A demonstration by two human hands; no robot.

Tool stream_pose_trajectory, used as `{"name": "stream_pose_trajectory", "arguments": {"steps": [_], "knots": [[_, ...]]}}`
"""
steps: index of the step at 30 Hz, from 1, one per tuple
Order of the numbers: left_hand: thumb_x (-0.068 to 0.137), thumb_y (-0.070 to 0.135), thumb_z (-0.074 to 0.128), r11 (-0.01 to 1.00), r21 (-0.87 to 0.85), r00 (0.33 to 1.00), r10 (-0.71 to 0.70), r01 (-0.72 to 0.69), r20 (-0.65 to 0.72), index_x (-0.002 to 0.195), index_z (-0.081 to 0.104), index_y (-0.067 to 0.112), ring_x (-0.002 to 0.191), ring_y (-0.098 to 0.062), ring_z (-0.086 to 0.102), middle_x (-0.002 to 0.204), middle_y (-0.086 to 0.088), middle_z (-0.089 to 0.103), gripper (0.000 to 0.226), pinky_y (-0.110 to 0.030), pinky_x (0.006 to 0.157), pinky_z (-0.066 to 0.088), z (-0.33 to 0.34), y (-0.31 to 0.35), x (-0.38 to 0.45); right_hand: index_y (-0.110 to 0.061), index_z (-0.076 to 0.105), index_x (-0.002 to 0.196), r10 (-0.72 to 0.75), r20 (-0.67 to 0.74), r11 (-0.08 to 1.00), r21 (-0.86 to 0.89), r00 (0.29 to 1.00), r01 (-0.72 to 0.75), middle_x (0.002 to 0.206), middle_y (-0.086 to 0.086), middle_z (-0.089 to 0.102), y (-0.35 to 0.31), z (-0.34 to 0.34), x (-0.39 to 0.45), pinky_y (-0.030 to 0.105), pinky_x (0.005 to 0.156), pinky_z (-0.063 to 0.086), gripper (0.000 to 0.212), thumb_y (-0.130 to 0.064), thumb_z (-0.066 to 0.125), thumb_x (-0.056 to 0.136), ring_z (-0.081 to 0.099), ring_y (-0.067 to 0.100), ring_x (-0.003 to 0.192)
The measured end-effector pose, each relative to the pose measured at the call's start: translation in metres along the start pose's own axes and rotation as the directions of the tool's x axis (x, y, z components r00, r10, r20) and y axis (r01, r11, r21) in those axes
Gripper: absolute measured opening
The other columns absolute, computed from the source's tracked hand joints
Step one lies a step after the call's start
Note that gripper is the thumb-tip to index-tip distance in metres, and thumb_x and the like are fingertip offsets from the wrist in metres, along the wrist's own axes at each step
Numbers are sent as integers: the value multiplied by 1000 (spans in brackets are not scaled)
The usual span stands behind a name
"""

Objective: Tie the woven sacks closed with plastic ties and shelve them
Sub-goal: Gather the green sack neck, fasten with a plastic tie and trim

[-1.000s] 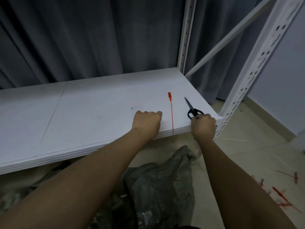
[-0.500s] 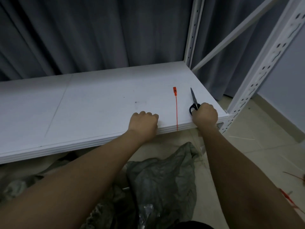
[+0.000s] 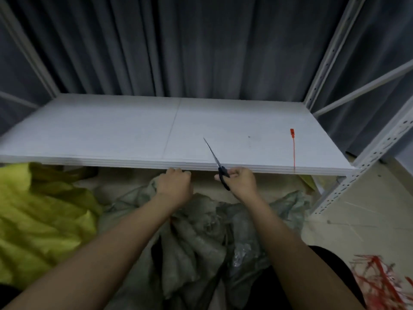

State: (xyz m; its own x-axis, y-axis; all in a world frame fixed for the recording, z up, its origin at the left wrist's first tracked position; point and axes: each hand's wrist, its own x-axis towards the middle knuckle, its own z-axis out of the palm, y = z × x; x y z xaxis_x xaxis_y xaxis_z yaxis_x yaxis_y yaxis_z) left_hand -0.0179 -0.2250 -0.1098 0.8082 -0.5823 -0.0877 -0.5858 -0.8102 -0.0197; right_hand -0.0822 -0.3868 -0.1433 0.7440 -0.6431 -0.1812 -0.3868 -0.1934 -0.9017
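Two bare hands work just below the front edge of a white shelf [image 3: 134, 130].

Right hand [image 3: 242, 181] grips black scissors [image 3: 218, 164] by the handles, closed blades pointing up and away over the shelf edge. Left hand [image 3: 175, 184] is curled tight; whether it holds anything cannot be told. A grey woven sack [image 3: 196, 238] lies crumpled on the floor under both forearms, a yellow sack [image 3: 40, 220] to its left. One red plastic tie [image 3: 293, 148] lies on the shelf's right end, its tip overhanging the edge. More red ties [image 3: 380, 285] lie at bottom right.

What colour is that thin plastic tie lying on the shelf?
The plastic tie is orange-red, seen in the head view.
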Motion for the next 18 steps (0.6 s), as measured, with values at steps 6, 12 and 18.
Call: {"name": "stream_pose_trajectory", "arguments": {"steps": [6, 12, 18], "knots": [[88, 49, 53, 956, -256, 987, -123, 145, 100, 107, 59, 13, 111, -30, 57, 117, -12, 61, 41, -32, 83, 45, 14, -48, -49, -14, 46, 43, 28, 61, 993, -114, 998, -21, 39, -6, 39, -2, 64, -60, 27, 51, 29, 51, -45, 76, 71, 38, 9, 44], [94, 26, 48, 907, -372, 980, -179, 198, 84, 106, 58, 12, 109, -31, 59, 115, -14, 63, 22, -35, 84, 47, 40, -57, -66, -14, 52, 51, 102, 100, 987, -138, 990, -88, 47, -5, 45, 4, 80, -87, 20, 42, 29, 34, -19, 79, 72, 39, 8, 46], [91, 21, 52, 888, -402, 966, -144, 221, 214, 102, 64, 2, 107, -33, 61, 113, -19, 65, 25, -36, 86, 47, 49, -83, -78, -13, 64, 59, 0, 233, 960, -272, 972, 65, 50, -5, 52, 1, 78, -100, 12, 38, 32, 23, -23, 80, 73, 46, 5, 47]]}}
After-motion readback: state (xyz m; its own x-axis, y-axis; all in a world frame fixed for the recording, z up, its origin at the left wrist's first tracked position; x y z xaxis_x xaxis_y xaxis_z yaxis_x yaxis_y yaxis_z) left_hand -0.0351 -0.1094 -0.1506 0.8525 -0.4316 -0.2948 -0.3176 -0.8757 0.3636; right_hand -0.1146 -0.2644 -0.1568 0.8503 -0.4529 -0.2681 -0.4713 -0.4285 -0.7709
